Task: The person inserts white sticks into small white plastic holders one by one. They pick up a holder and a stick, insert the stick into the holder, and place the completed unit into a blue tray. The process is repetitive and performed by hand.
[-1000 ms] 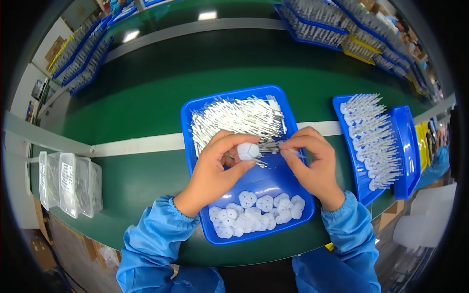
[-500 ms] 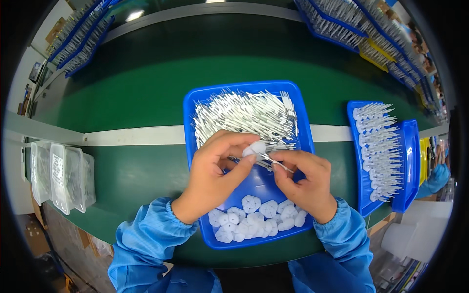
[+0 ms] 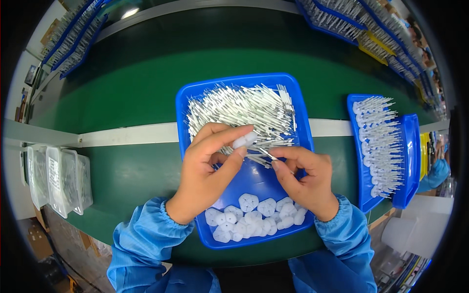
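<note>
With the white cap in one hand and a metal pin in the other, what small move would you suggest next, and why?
Probably slide the metal pin in the right hand into the white cap pinched by the left hand: their ends nearly meet above the blue tray, though I cannot tell if they touch.

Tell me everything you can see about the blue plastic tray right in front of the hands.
The blue plastic tray is a shallow rectangle with rounded corners and a raised rim, lying flat on the green table surface. Its far half holds a heap of thin silvery metal pins; its near end holds a cluster of small white plastic caps. The left hand and right hand work above its bare middle, pinching a white piece and a pin.
</note>
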Demonstrator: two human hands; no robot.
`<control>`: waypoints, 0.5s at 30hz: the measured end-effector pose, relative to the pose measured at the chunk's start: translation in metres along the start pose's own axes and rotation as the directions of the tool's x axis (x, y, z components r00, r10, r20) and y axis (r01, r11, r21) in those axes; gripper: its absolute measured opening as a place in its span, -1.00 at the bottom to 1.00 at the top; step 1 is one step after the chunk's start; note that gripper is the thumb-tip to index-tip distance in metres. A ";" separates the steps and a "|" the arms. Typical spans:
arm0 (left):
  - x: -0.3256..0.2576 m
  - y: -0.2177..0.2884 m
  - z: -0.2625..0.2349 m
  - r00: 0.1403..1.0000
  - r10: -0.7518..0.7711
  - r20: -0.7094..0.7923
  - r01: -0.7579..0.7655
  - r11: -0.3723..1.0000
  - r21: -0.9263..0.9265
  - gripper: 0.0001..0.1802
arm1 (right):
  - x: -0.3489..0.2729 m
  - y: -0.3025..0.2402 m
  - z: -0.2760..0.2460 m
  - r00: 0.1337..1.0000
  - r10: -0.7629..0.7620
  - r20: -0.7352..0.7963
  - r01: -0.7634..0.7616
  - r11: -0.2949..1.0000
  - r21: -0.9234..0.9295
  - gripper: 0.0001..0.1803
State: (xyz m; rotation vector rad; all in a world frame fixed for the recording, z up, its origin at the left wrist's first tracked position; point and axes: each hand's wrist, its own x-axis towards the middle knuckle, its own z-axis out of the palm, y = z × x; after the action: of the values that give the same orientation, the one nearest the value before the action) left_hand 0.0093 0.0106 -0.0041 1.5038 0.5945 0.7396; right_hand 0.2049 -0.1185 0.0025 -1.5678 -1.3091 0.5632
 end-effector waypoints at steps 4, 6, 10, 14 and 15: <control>0.000 -0.003 0.000 1.000 0.006 0.001 -0.006 1.000 -0.005 -0.57 | 0.000 0.000 -0.001 1.000 -0.013 0.017 0.014 1.000 -0.020 -0.74; 0.000 -0.002 0.000 1.000 0.028 0.004 -0.028 1.000 -0.004 -0.57 | 0.000 0.001 0.000 1.000 -0.002 0.015 0.002 1.000 -0.013 -0.74; 0.000 0.000 -0.001 1.000 0.002 0.018 -0.002 1.000 0.012 -0.57 | 0.000 0.002 0.001 1.000 0.009 -0.004 -0.009 1.000 -0.001 -0.73; -0.002 -0.004 0.000 0.997 0.066 0.037 -0.069 0.992 0.108 -0.55 | 0.000 -0.003 0.002 1.000 0.014 0.019 -0.013 0.998 -0.062 -0.72; -0.003 -0.001 0.000 0.996 0.081 0.048 -0.087 0.986 0.142 -0.55 | 0.001 -0.003 0.002 1.000 -0.006 0.013 0.007 0.998 -0.068 -0.72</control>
State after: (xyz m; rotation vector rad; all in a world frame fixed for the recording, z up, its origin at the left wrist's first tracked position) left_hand 0.0076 0.0081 -0.0056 1.6826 0.5651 0.7405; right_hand 0.2017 -0.1172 0.0041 -1.6172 -1.3550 0.5299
